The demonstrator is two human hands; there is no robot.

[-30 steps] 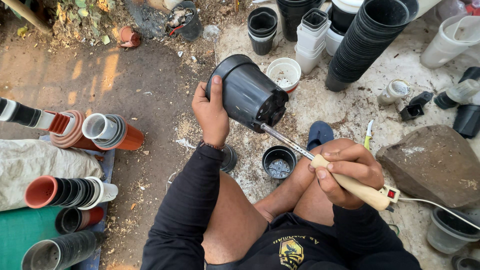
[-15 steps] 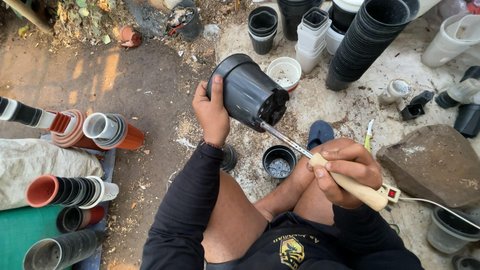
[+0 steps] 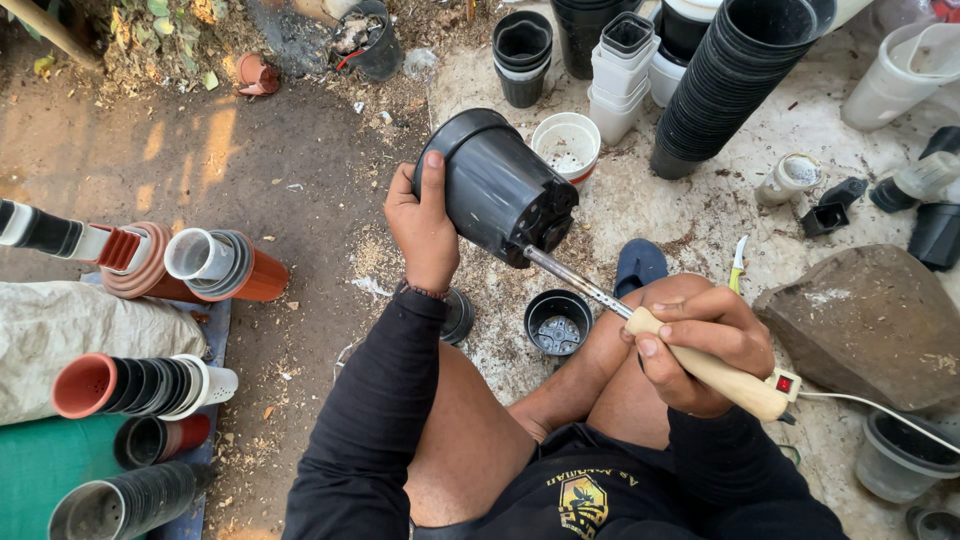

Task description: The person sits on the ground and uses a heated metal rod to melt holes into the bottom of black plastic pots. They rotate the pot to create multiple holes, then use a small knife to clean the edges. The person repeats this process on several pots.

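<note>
Head view had the person sitting on the ground with a black plastic pot (image 3: 497, 187) tipped on its side, base toward them. The left hand (image 3: 424, 228) was wrapped around the pot's wall near the rim, thumb up on the side. The right hand (image 3: 700, 345) was clenched around the wooden handle of a soldering iron (image 3: 690, 358), whose metal tip was touching the pot's base.

Everything else sat around that pot: a small white pot (image 3: 566, 146) just behind it, a tall stack of black pots (image 3: 730, 80) further back and to the right, a little black pot (image 3: 558, 323) on the ground just below it, a blue sandal (image 3: 640, 266) beside that one, and a big flat rock (image 3: 868, 322) well off to the right.

Stuff that looked risky to me: the pot was only held by one hand in mid-air, so if the tip melted through suddenly the iron could lunge forward, or skid off the curved base. The bare knees were right under the shaft, so a slip or a hot plastic drip could burn skin. The white cord (image 3: 880, 405) trailed past the rock and a tug on it could yank the handle off line.
</note>
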